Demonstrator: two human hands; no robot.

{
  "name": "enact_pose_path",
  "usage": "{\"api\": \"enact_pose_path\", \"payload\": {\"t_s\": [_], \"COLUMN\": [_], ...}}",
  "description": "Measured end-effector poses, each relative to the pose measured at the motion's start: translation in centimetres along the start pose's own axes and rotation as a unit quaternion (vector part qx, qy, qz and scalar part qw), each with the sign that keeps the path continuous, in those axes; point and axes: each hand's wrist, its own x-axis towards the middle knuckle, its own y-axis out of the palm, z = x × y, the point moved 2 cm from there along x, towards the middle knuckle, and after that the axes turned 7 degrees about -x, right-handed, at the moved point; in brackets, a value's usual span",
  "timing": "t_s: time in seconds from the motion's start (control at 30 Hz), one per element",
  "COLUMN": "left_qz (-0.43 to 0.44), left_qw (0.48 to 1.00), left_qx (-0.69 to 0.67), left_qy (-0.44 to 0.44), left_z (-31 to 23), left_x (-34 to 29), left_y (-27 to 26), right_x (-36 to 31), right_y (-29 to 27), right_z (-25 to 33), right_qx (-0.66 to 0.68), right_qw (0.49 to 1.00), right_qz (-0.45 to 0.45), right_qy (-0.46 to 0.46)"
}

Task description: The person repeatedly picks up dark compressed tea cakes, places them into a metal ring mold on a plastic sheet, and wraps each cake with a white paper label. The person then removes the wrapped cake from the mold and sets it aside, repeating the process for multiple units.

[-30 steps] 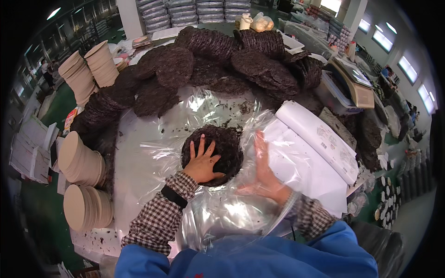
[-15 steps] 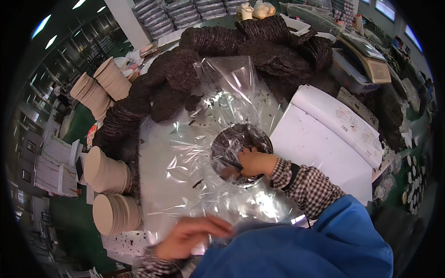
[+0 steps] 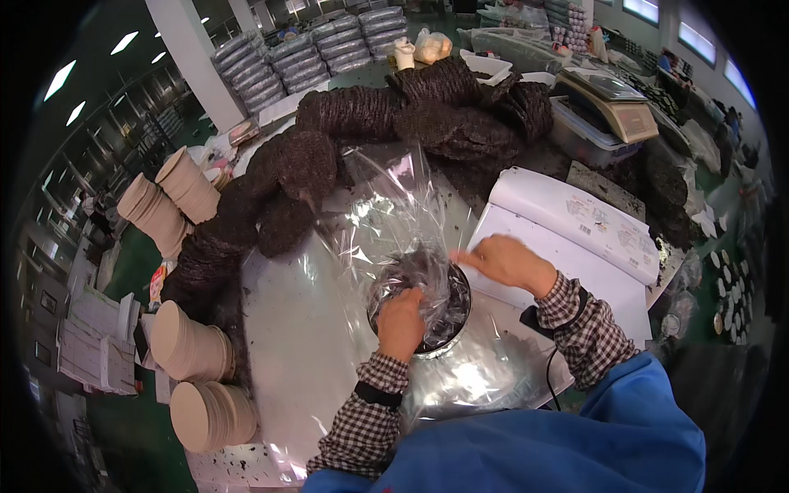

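The work table [image 3: 292, 345] extends beneath and around both hands. A heap of dark, rough-textured discs [image 3: 349, 113] is arranged in an arc beyond the hands, reaching round to the left. Clear film [image 3: 385, 197] is spread directly ahead of the left hand [image 3: 400, 326] and bunched over the round container [image 3: 444, 351], which is located under that hand and just left of the right hand [image 3: 516, 263]. White paper [image 3: 567, 215], curled at its far edge, lies to the right of the right hand. Stacks of pale discs [image 3: 187, 341] stand well to the left of the left hand.

The left hand is bent narrow and pressed onto the film inside the container; whether film is pinched cannot be told. The right hand is curled, fingertips at the film's edge above the rim; a grip cannot be confirmed.

The film is judged light, limp, slippery and easily torn; it should be taken in gathered folds rather than at a single point. The container appears stiff and should be held at its shiny rim.

Small printed text and a barcode-like block are present on the paper; the text cannot be read reliably. No label is visible on the film.
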Motion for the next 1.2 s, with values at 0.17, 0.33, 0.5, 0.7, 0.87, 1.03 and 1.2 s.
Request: {"api": "enact_pose_path", "payload": {"t_s": [0.17, 0.33, 0.5, 0.7, 0.87, 1.03, 1.2], "left_qz": [0.199, 0.183, 0.038, 0.109, 0.041, 0.054, -0.057], "left_qw": [0.968, 0.857, 0.897, 0.962, 0.977, 0.984, 0.983], "left_qx": [-0.094, -0.359, -0.439, -0.242, -0.144, -0.021, 0.012], "left_qy": [0.125, -0.322, 0.031, -0.056, 0.155, 0.167, 0.172], "left_z": [1.7, 10.2, 2.2, 0.4, -1.9, -1.0, -3.3], "left_x": [1.4, 2.1, 1.6, 0.4, 1.4, 1.0, 3.1], "left_y": [-0.4, -10.7, -5.2, -1.1, -1.4, -0.8, 1.3], "right_x": [0.9, 2.7, 2.1, 2.6, 4.2, 0.8, -9.7], "right_y": [8.3, 9.5, 5.8, 7.8, 11.3, 1.2, 8.3], "right_z": [4.5, 4.2, 3.3, 0.4, 2.7, -11.3, -30.2], "right_qx": [0.031, -0.055, 0.358, 0.488, -0.117, 0.402, -0.275], "right_qw": [0.917, 0.975, 0.917, 0.842, 0.932, 0.902, 0.886], "right_qz": [-0.243, -0.034, -0.019, -0.129, -0.263, 0.005, -0.33], "right_qy": [-0.314, -0.213, -0.174, -0.189, -0.223, -0.158, 0.173]}}
